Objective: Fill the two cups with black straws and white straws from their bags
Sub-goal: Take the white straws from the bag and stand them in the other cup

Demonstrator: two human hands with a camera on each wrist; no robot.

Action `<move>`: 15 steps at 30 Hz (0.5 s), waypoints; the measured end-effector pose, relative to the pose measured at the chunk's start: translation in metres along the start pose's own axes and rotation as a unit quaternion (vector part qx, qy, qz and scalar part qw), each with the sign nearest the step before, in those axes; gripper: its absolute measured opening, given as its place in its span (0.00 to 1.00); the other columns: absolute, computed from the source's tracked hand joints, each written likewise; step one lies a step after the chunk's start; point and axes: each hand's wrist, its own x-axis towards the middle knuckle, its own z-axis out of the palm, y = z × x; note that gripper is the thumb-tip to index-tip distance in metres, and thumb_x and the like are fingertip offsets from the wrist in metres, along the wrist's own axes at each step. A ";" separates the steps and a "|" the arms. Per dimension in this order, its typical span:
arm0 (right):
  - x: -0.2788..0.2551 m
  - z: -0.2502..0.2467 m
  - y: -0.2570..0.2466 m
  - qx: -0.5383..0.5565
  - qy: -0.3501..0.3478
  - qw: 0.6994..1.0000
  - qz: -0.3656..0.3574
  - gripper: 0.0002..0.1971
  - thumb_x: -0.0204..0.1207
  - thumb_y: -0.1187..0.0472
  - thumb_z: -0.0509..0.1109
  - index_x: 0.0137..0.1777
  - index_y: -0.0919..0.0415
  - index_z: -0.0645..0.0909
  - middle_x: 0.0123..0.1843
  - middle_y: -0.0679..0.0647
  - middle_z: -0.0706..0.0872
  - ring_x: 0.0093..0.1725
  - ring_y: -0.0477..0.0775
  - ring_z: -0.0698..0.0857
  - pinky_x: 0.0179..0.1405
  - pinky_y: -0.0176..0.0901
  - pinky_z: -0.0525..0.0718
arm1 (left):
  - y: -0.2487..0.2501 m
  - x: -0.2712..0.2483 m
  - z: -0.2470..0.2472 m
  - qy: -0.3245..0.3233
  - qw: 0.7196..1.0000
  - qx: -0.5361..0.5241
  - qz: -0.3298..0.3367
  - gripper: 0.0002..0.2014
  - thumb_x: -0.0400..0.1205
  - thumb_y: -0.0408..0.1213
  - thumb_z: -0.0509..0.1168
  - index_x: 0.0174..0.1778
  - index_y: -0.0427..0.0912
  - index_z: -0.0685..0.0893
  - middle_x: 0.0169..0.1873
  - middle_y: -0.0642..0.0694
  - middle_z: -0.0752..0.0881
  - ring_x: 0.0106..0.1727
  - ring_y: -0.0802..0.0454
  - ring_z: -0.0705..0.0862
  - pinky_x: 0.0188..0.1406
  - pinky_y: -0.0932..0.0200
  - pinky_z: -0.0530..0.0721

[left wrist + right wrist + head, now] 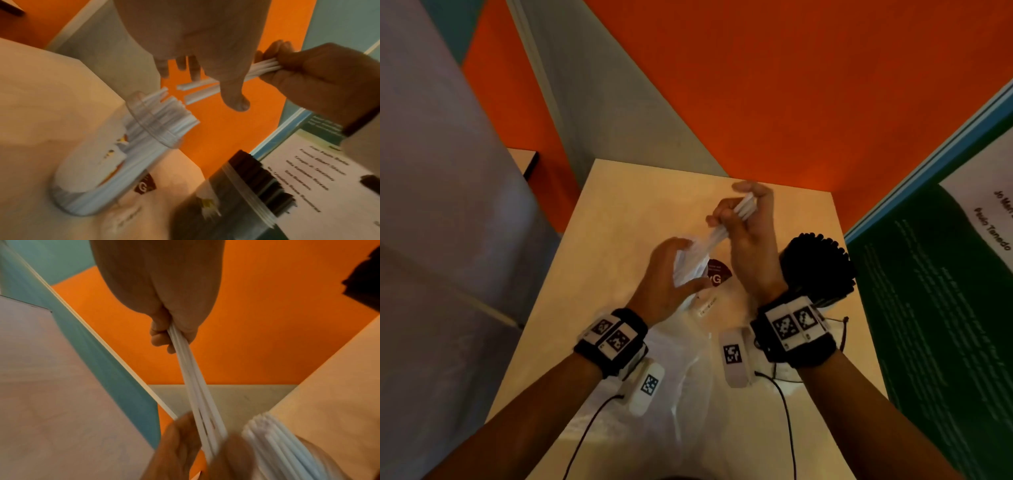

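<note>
Item one — my right hand (748, 226), clenched round a small bunch of white straws (191, 381). Their long axis slants from that fist down toward my left hand (671, 274).

Item two — my left hand, fingers loosely spread about the bunch's lower ends; whether it grips them I cannot tell.

Item three: clear cup (90, 177) of white straws, just below the left hand on the worktop (619, 205), straws pointing up.

Item four: cup of black straws (818, 267), beside my right wrist, ends up.
</note>
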 end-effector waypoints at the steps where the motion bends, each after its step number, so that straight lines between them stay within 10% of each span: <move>1: 0.008 -0.001 0.000 -0.011 0.011 1.000 -0.015 0.17 0.84 0.76 0.55 0.62 0.52 0.66 0.38 0.55 0.77 0.41 0.56 0.79 0.53 0.54 0.80 | -0.008 0.004 -0.005 0.023 0.999 0.039 -0.005 0.38 0.69 0.47 0.78 0.72 0.50 0.67 0.69 0.52 0.68 0.68 0.64 0.65 0.67 0.72 0.63; 9: 0.004 0.005 0.063 -0.179 0.017 0.982 0.053 0.10 0.84 0.66 0.61 0.63 0.59 0.74 0.56 0.53 0.81 0.59 0.46 0.81 0.60 0.45 0.80 | -0.064 0.023 -0.014 -0.075 0.979 0.116 -0.149 0.70 0.58 0.56 0.83 0.84 0.48 0.38 0.84 0.51 0.42 0.84 0.54 0.45 0.80 0.52 0.51; 15: -0.012 0.003 0.116 -0.339 -0.113 0.924 0.139 0.50 0.66 0.41 0.77 0.83 0.50 0.51 0.83 0.49 0.53 0.83 0.51 0.52 0.81 0.59 0.59 | -0.081 0.024 -0.010 -0.093 0.980 -0.019 -0.177 0.57 0.64 0.51 0.80 0.82 0.50 0.51 0.82 0.51 0.57 0.79 0.57 0.59 0.71 0.59 0.64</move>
